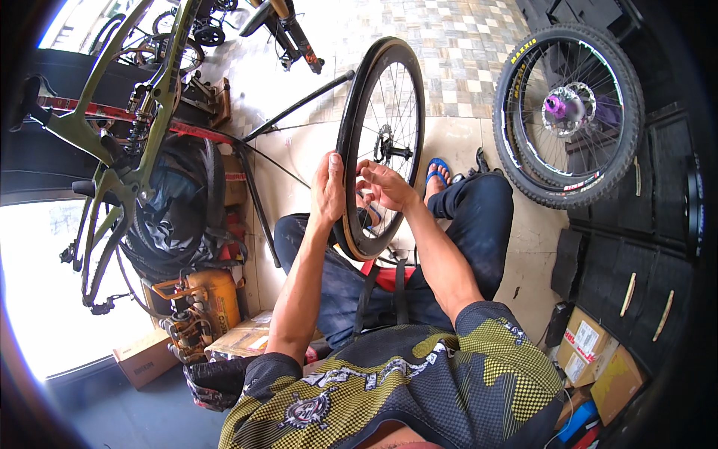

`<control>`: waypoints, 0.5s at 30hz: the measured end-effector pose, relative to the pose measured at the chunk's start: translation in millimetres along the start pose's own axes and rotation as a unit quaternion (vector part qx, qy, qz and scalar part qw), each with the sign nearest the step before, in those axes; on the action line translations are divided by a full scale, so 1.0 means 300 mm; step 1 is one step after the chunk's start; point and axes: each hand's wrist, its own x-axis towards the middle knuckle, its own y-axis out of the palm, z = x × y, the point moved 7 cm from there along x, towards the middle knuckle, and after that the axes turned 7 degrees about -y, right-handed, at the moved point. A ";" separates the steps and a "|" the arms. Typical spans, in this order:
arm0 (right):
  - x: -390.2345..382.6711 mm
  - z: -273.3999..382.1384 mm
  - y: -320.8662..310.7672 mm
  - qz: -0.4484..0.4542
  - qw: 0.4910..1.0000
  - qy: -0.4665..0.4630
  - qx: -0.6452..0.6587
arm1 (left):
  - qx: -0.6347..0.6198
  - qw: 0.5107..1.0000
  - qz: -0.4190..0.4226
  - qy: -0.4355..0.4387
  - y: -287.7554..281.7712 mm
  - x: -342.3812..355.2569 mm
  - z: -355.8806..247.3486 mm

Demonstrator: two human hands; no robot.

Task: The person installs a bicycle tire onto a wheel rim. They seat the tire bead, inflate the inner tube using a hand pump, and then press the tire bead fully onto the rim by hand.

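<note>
A black deep-rimmed bicycle wheel (351, 142) with a tan edge on its tire stands upright and slightly tilted between my legs. My left hand (327, 188) holds it at the tire's left side, its fingers straight and close together; the thumb is hidden. On the other side my right hand (386, 185) is beside the rim and spokes, fingers half bent and apart. I see nothing held in that hand. The hub (389, 148) shows beyond my right fingers. My knees lie to both sides of the wheel's lower part.
An olive bicycle frame (157, 105) hangs at the left above black bags (172, 202) and a yellow tool body (213, 295). Two knobby-tired wheels (501, 112) lean at the right against dark cabinets (621, 269). Cardboard boxes (587, 337) sit at the lower right.
</note>
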 end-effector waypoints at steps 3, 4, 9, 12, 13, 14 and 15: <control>0.044 -0.043 -0.090 -0.009 0.999 0.022 -0.035 | 0.008 1.000 0.026 -0.004 0.030 0.015 -0.048; 0.040 -0.048 -0.097 -0.025 0.999 0.039 -0.024 | 0.001 0.999 0.030 -0.014 0.034 0.007 -0.059; 0.036 -0.036 -0.070 0.000 1.000 -0.007 0.011 | 0.015 1.000 0.010 0.002 0.031 0.016 -0.050; 0.049 -0.042 -0.103 -0.002 1.000 0.005 0.014 | 0.046 0.999 0.019 0.016 0.029 0.041 -0.059; 0.047 -0.040 -0.100 -0.002 1.000 0.013 0.021 | 0.057 0.998 0.023 0.019 0.037 0.045 -0.070; 0.044 -0.029 -0.084 0.018 1.000 -0.010 0.010 | -0.010 1.000 0.011 -0.019 0.045 0.024 -0.060; 0.032 -0.016 -0.046 0.032 0.999 -0.003 0.011 | 0.015 1.000 0.010 -0.020 0.028 0.021 -0.046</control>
